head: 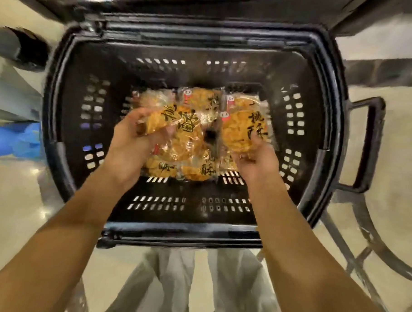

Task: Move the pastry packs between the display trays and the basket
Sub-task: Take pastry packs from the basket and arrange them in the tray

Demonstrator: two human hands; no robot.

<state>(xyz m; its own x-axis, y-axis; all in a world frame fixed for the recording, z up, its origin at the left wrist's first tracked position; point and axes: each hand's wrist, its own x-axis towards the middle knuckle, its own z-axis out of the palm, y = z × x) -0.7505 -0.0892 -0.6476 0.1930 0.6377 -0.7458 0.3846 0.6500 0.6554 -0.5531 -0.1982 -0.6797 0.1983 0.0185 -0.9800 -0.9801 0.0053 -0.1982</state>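
Black basket [60, 116] holds clear-wrapped golden pastry packs [195, 160], hands [132, 148] gripping two.

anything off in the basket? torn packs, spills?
Nothing stands out. The pastry packs lie loosely overlapped on the floor of the black basket; the left hand and right hand each grip one. No tears or crumbs show, though the picture is blurred.
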